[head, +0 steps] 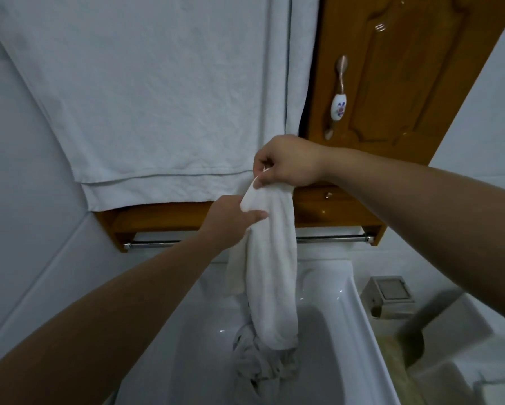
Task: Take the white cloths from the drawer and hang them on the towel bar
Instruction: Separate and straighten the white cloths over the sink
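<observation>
A white cloth (270, 267) hangs bunched in a long fold in front of the chrome towel bar (330, 238), which runs under the wooden cabinet. My right hand (286, 162) pinches the cloth's top corner from above. My left hand (231, 217) grips the same cloth just below, thumb over its upper edge. The cloth's lower end dangles over a crumpled grey-white cloth (260, 366) lying in the white sink (342, 331). The middle of the bar is hidden behind the cloth and my left hand. No drawer is in view.
A large white towel (146, 92) hangs over the mirror area above the bar. A wooden cabinet door (397, 71) with a ceramic handle (337, 97) stands at upper right. A metal paper holder (387, 296) sits right of the sink, on the white wall.
</observation>
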A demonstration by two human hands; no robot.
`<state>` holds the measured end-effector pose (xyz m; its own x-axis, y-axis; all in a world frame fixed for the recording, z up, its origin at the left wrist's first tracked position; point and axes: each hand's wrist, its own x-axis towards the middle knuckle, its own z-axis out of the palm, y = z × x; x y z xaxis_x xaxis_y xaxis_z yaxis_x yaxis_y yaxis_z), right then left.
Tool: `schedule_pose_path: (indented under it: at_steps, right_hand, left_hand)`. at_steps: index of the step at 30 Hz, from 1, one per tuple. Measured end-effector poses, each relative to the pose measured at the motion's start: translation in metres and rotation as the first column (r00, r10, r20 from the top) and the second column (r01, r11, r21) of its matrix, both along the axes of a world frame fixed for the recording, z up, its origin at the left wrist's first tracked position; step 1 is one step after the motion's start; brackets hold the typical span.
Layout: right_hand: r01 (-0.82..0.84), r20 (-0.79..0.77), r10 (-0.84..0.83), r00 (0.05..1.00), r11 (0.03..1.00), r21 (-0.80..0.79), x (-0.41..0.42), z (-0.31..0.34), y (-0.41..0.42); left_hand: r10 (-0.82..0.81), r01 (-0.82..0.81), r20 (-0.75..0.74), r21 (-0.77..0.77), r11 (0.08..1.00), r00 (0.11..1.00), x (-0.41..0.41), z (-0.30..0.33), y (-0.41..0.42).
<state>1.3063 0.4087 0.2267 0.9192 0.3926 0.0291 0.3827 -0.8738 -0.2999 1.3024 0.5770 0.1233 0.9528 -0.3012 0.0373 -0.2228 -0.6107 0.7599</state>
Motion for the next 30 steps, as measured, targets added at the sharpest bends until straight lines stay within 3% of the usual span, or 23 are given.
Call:
schedule_pose_path:
  at_steps: [5, 9, 12, 15, 17, 20, 23, 26, 30]
  right_hand:
    - [0.060, 0.102, -0.058, 0.993, 0.998, -0.014, 0.003, 0.034, -0.011]
    - [0.109, 0.142, -0.110, 0.984, 0.994, 0.012, 0.007, 0.042, -0.012]
    - [0.097, 0.145, -0.097, 0.985, 0.995, 0.009, 0.005, 0.033, 0.003]
    - [0.090, 0.141, -0.100, 0.985, 0.993, 0.075, 0.004, 0.029, 0.015]
    - [0.095, 0.142, -0.113, 0.983, 0.987, 0.128, 0.003, 0.032, 0.019]
    - [0.109, 0.138, -0.141, 0.980, 0.971, 0.214, 0.001, 0.036, 0.018]
    - [0.133, 0.127, -0.177, 0.976, 0.945, 0.300, 0.000, 0.030, 0.017]
    - [0.179, 0.120, -0.250, 0.961, 0.889, 0.422, -0.002, 0.024, 0.020]
    - [0.208, 0.037, -0.328, 0.944, 0.678, 0.705, -0.015, 0.017, 0.028]
  left_hand:
    - [-0.019, 0.023, -0.048, 0.075, 0.997, 0.999, 0.006, 0.000, 0.012]
    - [0.087, -0.087, 0.043, 0.014, 0.996, 0.995, 0.015, 0.017, 0.021]
    - [-0.010, 0.005, 0.143, 0.034, 0.999, 0.990, 0.015, 0.041, 0.016]
    - [-0.109, 0.102, 0.141, 0.059, 0.993, 0.984, 0.006, 0.059, 0.002]
    - [-0.124, 0.126, 0.019, -0.134, 0.983, 0.992, 0.003, 0.065, -0.003]
    - [-0.111, 0.026, -0.149, -0.483, 0.875, 0.983, 0.000, 0.075, -0.003]
    - [-0.108, 0.030, -0.129, -0.500, 0.866, 0.986, 0.001, 0.078, -0.003]
    - [-0.079, 0.014, -0.119, -0.472, 0.881, 0.990, -0.004, 0.081, -0.006]
    - [0.083, -0.074, 0.003, -0.421, 0.904, 0.997, -0.010, 0.094, -0.004]
